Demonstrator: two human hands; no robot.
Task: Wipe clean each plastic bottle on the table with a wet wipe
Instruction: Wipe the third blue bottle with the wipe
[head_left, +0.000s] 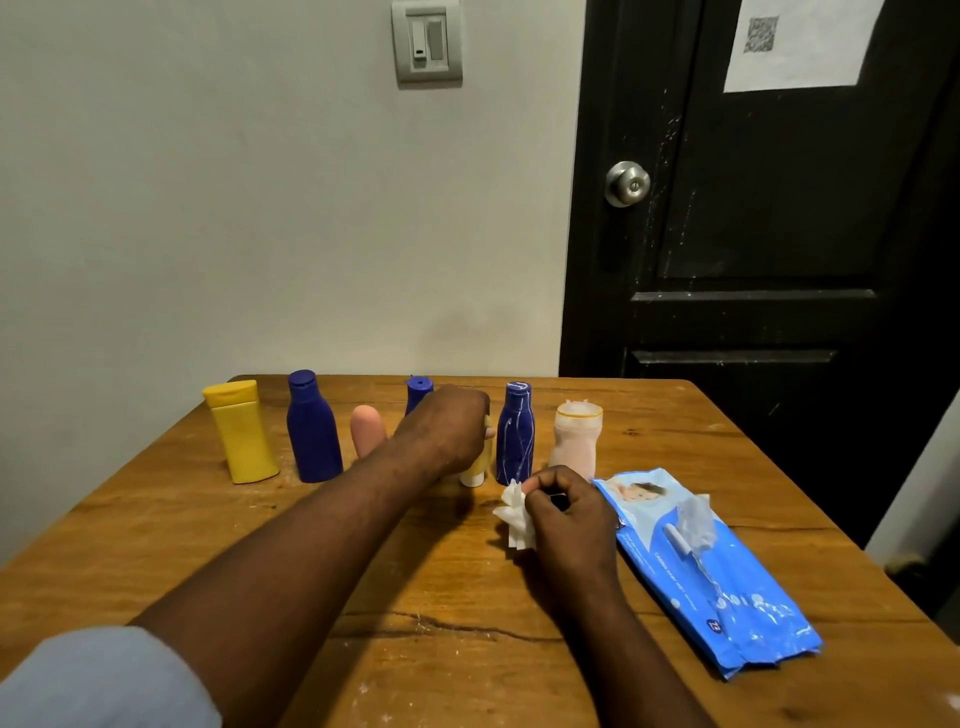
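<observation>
Wooden surface carries seven plastic bottles in a row along its far edge, three blue, two yellow and two pink, with free wood in front down to the near edge. The left hand grips the pale yellow bottle in the middle of the row, and the right hand pinches one wet wipe. One blue wipe pack lies near the right edge.

- A black panelled door.
- A round metal knob at the door's left edge.
- A white sheet with a QR code, high on the door.
- A grey switch plate on the pale wall, left of the door.
</observation>
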